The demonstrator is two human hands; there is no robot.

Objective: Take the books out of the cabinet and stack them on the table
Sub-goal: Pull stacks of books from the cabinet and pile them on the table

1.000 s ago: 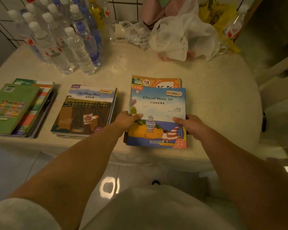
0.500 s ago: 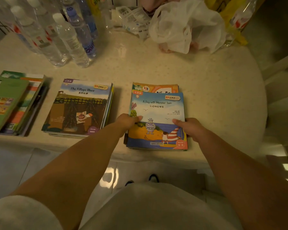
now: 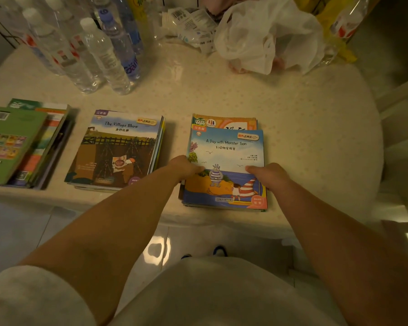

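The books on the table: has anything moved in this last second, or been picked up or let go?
Nothing visibly changed. Both hands, left and right, still grip the sides of the blue "A Day with Monster Toon" book atop the right stack.

Three book stacks on table (image 3: 292, 128), all lying flat near front edge. I see right stack (image 3: 224, 165) topped by blue "A Day with Monster Toon" cover, orange-covered book poking out beyond its far edge. Middle stack (image 3: 118, 149) topped by "The Village Show", brown bridge picture, edges fairly squared. Left stack (image 3: 21, 142) topped by green book, back cover up, lower books fanned out to right. Stacks apart from one another, in a row
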